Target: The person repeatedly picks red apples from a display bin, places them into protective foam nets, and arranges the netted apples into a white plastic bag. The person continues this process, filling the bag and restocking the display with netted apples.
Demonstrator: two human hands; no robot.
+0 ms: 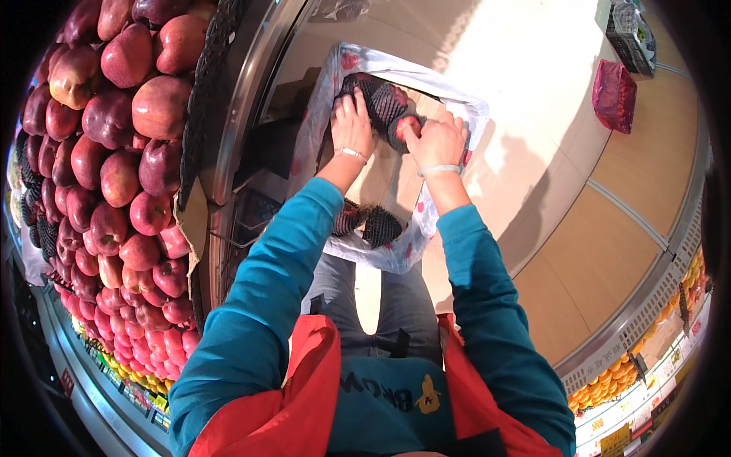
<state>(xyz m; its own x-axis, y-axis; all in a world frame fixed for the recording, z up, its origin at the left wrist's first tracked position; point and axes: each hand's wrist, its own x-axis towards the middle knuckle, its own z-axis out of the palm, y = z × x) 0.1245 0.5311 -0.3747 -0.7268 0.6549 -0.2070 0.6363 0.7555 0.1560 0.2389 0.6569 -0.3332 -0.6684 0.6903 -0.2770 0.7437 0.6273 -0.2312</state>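
A cardboard box with a clear plastic liner (400, 61) lies before me, its liner printed with red spots. Several red apples in black foam net sleeves (388, 103) are grouped at its far end. My left hand (352, 127) rests on the sleeved apples at the far left; its fingertips are partly hidden among them. My right hand (441, 140) reaches over the right wall, its thumb against a sleeved red apple (407, 130); whether it grips that apple is unclear. Near the box's close end lie another sleeved apple (346, 219) and a black foam net sleeve (381, 227).
A tall display of red apples (108, 177) rises at the left beside a metal rail (243, 103). A pink wrapped package (614, 97) and a black crate (631, 39) stand at the far right. Orange fruit (608, 381) shows behind a perforated metal edge (634, 323).
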